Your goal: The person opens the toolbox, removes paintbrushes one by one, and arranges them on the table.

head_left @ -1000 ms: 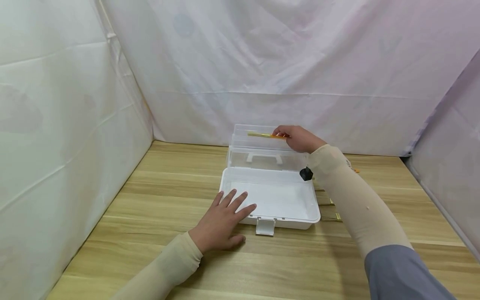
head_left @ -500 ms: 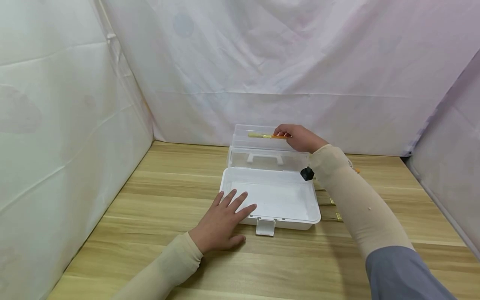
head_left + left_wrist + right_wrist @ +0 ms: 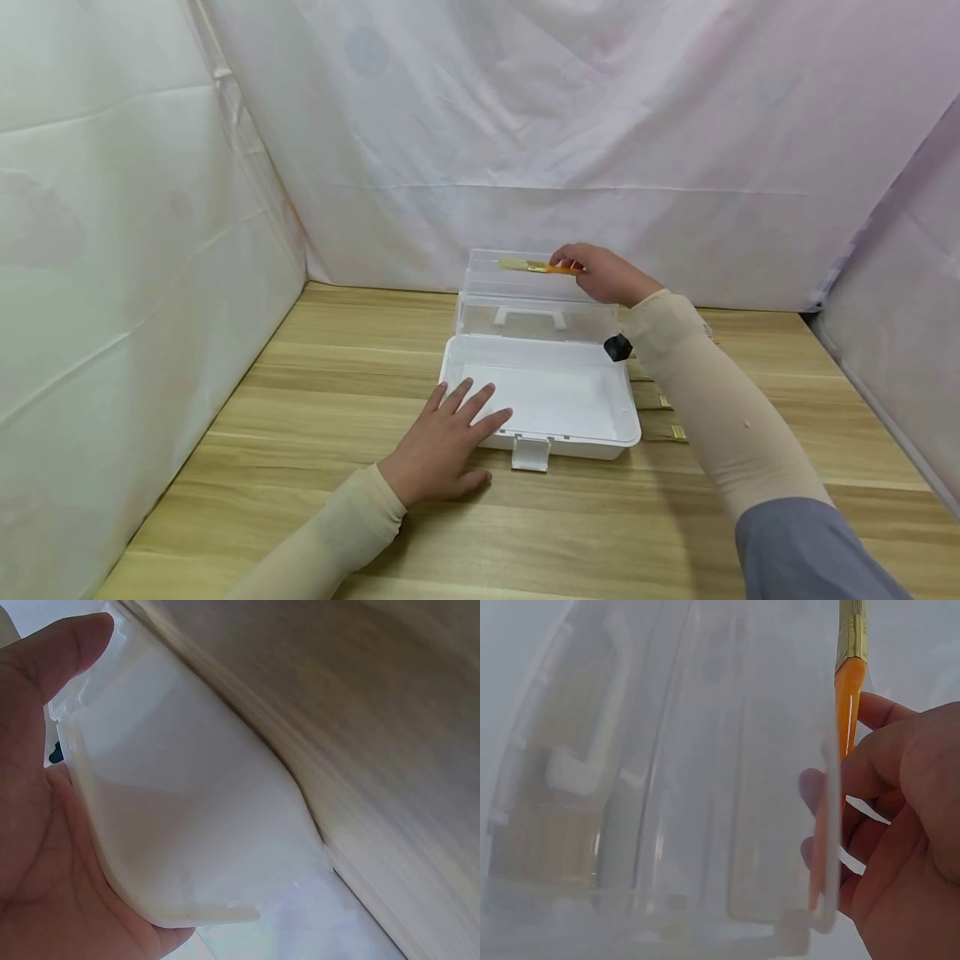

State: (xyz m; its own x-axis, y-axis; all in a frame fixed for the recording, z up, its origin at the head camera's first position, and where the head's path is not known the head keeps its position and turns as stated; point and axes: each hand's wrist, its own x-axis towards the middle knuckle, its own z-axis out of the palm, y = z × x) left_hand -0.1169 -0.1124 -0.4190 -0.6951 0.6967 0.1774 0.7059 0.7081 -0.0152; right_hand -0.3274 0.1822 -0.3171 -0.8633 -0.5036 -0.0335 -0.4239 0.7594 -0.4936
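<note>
A white box [image 3: 551,400] with its clear lid [image 3: 517,321] swung back lies on the wooden table. Over the lid's far part, my right hand [image 3: 611,275] pinches the orange handle of a flat paintbrush [image 3: 522,265], its pale bristles pointing left. The right wrist view has the orange handle [image 3: 847,701] right beside the lid's clear edge [image 3: 831,825], with some fingertips showing through the plastic. My left hand [image 3: 442,442] rests with spread, straight fingers on the box's front left corner. Seen from the left wrist, the palm lies along the box wall [image 3: 180,795], thumb apart.
Partly under my right forearm, more brushes [image 3: 665,402] lie to the right of the box, bristles toward it. A white latch [image 3: 531,454] hangs at the box front. White cloth walls [image 3: 480,150] stand behind and on both sides of the table [image 3: 322,367].
My right hand has risen slightly and shifted a little right with the paintbrush, whose bristles now show a broader face. The left hand and the box have stayed put.
</note>
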